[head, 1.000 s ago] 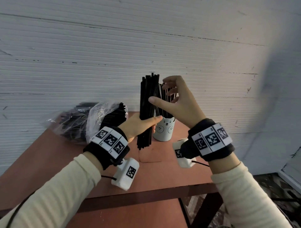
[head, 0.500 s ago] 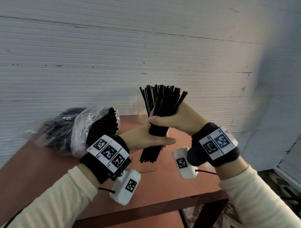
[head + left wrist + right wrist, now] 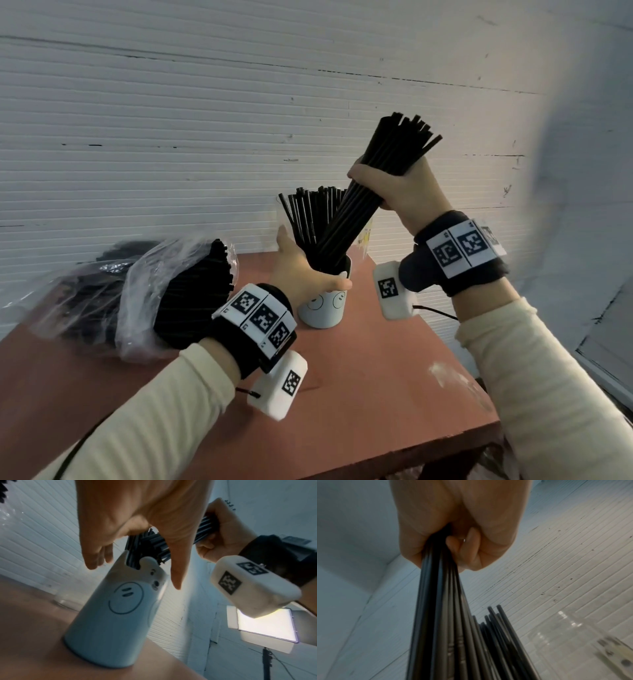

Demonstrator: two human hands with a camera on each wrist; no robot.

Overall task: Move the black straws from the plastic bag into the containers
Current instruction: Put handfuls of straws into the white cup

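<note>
Curled tight, the right hand (image 3: 406, 192) has its grip wrapped round a thick bundle of black straws (image 3: 376, 178), held tilted with the lower ends entering the mouth of the white bear-faced cup (image 3: 322, 305), which already has a fan of straws standing in it. The left hand (image 3: 301, 270) is spread and relaxed at the cup's rim, thumb across the front, fingers hanging loose beside it in the left wrist view; it pinches nothing and I cannot tell whether it actually touches the cup.

What could go wrong, as I judge it: the bundle comes in at a slant against straws already filling the cup, so some ends could catch on the rim or on the standing straws and slide outside onto the tabletop (image 3: 394, 394). The cup looks light and tall for its base; a sideways push from the bundle could tip it, since the left hand has no firm hold. Letting the bundle go while it is angled would let its upper ends splay and a few straws spill over the edge.

A clear plastic container (image 3: 570, 639) stands just behind the cup, seemingly unfilled. The plastic bag (image 3: 150, 294), with many straws in it, lies on its side at the left of the reddish-brown tabletop. Behind is a white ribbed wall (image 3: 171, 120); the left wrist view shows a lit panel lamp (image 3: 267, 623) on a stand
</note>
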